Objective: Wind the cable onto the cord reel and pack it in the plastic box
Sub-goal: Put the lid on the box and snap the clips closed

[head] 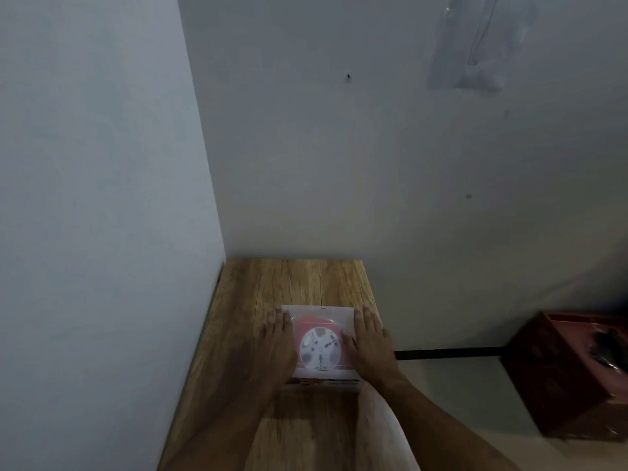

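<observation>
A translucent plastic box (pixel 319 312) lies with its lid on, in the middle of a narrow wooden table (pixel 289 280). Through the lid I see a red cord reel (pixel 319 348) with a white round face; the cable itself cannot be made out. My left hand (pixel 277 348) lies flat on the lid's left side, fingers spread. My right hand (pixel 370 348) lies flat on the lid's right side in the same way. Both palms rest on the box and neither hand is closed around anything.
The table stands in a corner, a grey wall along its left edge and another behind it. A dark red crate (pixel 574 375) stands on the floor to the right. A clear plastic sleeve (pixel 475 42) hangs high on the back wall.
</observation>
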